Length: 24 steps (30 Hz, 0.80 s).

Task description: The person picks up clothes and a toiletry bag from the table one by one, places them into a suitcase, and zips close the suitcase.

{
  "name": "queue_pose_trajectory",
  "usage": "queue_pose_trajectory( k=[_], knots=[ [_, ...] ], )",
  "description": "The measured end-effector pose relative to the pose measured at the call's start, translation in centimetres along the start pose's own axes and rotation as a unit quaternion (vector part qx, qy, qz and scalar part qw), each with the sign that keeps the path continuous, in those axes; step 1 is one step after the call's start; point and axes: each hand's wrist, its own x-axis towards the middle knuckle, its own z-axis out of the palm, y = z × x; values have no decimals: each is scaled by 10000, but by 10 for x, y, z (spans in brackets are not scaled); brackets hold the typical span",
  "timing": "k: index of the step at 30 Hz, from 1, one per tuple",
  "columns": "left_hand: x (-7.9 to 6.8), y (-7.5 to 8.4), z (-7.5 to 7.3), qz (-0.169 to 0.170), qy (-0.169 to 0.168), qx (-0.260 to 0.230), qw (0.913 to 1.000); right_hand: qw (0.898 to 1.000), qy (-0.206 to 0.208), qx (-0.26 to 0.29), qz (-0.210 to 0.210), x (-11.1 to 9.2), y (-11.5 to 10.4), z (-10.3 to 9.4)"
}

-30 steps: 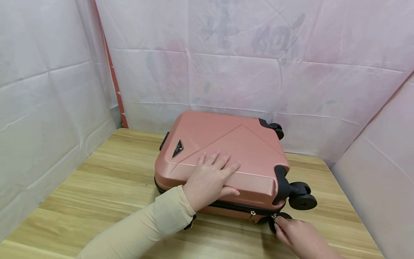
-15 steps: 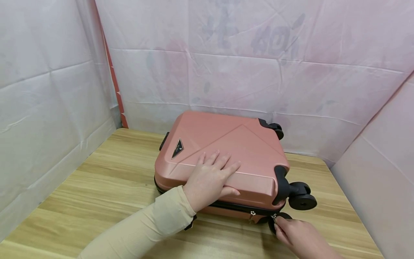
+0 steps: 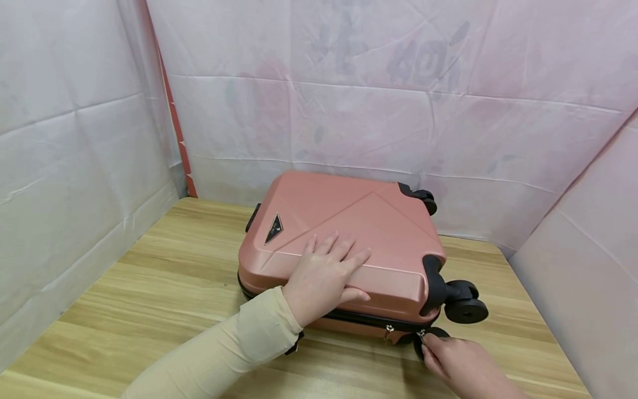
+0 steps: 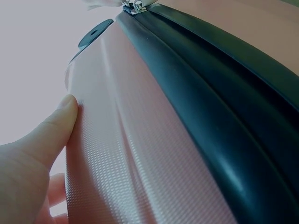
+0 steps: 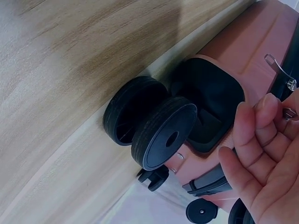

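A pink hard-shell suitcase (image 3: 359, 221) lies flat on the wooden table, a black diamond badge (image 3: 274, 228) on its top. My left hand (image 3: 321, 282) rests on the top near the front edge, fingers spread; in the left wrist view its thumb (image 4: 65, 109) touches the shell beside the black zipper band (image 4: 201, 102). At the front right corner, my right hand (image 3: 458, 360) pinches a metal zipper pull (image 5: 290, 113), mostly hidden by the fingers. A second zipper pull (image 3: 389, 331) hangs a little to the left, apart from both hands.
Black double wheels (image 3: 466, 310) stick out at the suitcase's right end, close to my right hand. Another wheel (image 3: 427, 203) is at the far corner. Pale cloth walls (image 3: 349, 122) enclose the wooden table (image 3: 164, 288) at the back and both sides.
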Motion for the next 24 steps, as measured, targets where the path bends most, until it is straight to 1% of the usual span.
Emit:
queue_pose_trajectory(
  k=[3,10,14,20,24],
  knots=[
    [0,0,0,-5,-18,-12,10000,9999,-98,28,33,1,-2,-1],
    [0,0,1,-15,32,-2,10000,9999,-84,-15,-60,3,-6,-1],
    [0,0,1,-27,-10,2,10000,9999,-73,-26,-86,3,-6,0],
    [0,0,1,-71,-4,-23,10000,9997,79,-29,-248,6,-8,2],
    [0,0,0,-76,36,-58,9999,9986,305,-26,-437,7,-8,4]
  ],
)
